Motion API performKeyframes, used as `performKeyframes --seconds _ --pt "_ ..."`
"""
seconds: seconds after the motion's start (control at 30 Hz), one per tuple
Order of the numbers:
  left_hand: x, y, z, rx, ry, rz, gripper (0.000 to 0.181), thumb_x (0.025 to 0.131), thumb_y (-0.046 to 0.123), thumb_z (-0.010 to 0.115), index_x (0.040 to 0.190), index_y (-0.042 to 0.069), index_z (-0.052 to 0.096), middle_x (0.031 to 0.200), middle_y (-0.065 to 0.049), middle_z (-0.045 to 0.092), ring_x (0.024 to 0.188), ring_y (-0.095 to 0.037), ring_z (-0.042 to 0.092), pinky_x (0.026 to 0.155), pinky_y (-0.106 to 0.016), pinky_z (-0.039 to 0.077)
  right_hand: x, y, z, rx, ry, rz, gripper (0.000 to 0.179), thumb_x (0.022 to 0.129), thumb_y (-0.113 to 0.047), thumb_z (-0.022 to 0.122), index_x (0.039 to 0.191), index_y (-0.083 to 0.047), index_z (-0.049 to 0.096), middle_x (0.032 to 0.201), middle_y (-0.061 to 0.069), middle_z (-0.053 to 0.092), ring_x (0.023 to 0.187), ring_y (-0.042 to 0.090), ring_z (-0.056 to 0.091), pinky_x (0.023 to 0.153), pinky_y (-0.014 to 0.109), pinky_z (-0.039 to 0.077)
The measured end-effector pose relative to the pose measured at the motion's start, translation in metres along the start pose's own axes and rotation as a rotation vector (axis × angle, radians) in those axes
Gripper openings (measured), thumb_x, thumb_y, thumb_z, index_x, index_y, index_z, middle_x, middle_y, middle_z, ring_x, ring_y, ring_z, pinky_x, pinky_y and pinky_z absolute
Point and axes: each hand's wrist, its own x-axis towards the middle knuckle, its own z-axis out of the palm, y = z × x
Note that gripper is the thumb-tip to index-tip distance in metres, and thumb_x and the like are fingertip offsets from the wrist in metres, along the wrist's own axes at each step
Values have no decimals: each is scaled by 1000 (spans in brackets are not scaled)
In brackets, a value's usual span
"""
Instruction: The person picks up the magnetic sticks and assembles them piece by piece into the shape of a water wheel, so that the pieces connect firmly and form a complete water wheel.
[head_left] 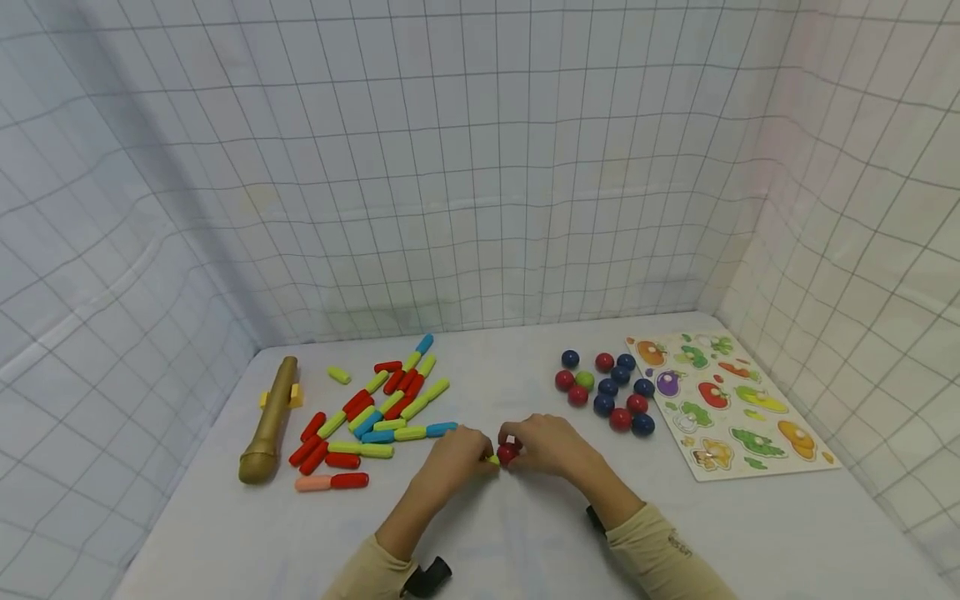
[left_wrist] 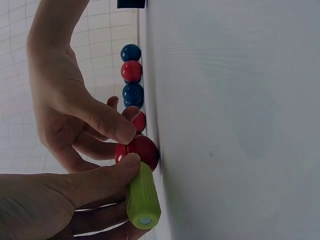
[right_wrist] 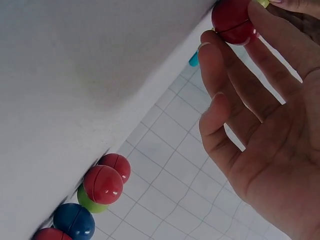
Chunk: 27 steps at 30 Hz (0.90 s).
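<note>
Near the front middle of the table, my left hand (head_left: 456, 458) pinches a short yellow-green ribbed stick (left_wrist: 143, 202) between thumb and fingers. A pale round spot shows on the stick's near end. My right hand (head_left: 557, 447) holds a shiny dark red ball (head_left: 507, 453) with a seam around it, thumb and fingertips at its sides. In the left wrist view the stick's far end meets the ball, and the left thumb tip overlaps the ball's edge. The right wrist view shows the ball (right_wrist: 234, 21) at the fingertips, with the palm turned toward the camera.
Red, green and blue sticks (head_left: 408, 433), many joined in rows, lie left of my hands. Farther left is a gold club-shaped piece (head_left: 270, 425) with yellow blocks. Blue, red and green balls (head_left: 604, 405) cluster at right, beside a vegetable puzzle board (head_left: 731, 400). Grid-patterned cloth walls surround the table.
</note>
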Motion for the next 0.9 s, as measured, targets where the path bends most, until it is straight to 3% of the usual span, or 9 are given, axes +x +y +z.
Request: performKeyframes --seconds 0.13,0.23,0.43,0.53,0.67,0.9 --pt "1 0 1 -9 -6 -4 20 79 28 80 86 9 77 73 4 71 65 -6 58 63 -25 52 -1 -1 0 9 9 -3 26 81 -28 78 104 -21 68 86 -6 70 73 8 58 64 26 46" --pt "2 -9 -5 -71 -7 -19 23 80 29 79 90 8 76 78 2 71 69 -9 59 64 -27 52 -1 -1 0 14 22 -3 25 81 -32 78 101 -22 68 85 -7 70 72 7 57 61 25 45" --pt "2 -42 -17 -148 149 -193 29 81 13 78 107 6 69 96 -10 67 85 -20 61 80 -37 56 -1 0 1 -11 20 17 22 82 -32 77 100 -24 68 84 -8 69 71 6 54 61 24 43" --pt "2 -56 -13 -146 144 -244 35 81 14 78 112 5 67 103 -13 63 90 -22 60 83 -41 56 -1 2 2 -12 6 39 22 83 -31 77 102 -25 69 84 -8 68 71 6 53 62 23 43" --pt "5 -68 -6 -122 104 -240 28 82 18 78 105 4 69 96 -10 62 86 -20 57 80 -39 55 -1 4 2 8 -6 47 23 83 -28 76 104 -25 69 85 -8 67 73 7 53 63 23 44" --pt "7 -75 -5 -108 131 -249 22 86 22 74 100 5 70 90 -7 62 83 -18 56 77 -36 56 -1 7 -2 39 -6 86 28 81 -26 78 106 -23 66 90 -5 70 74 10 55 64 26 45"
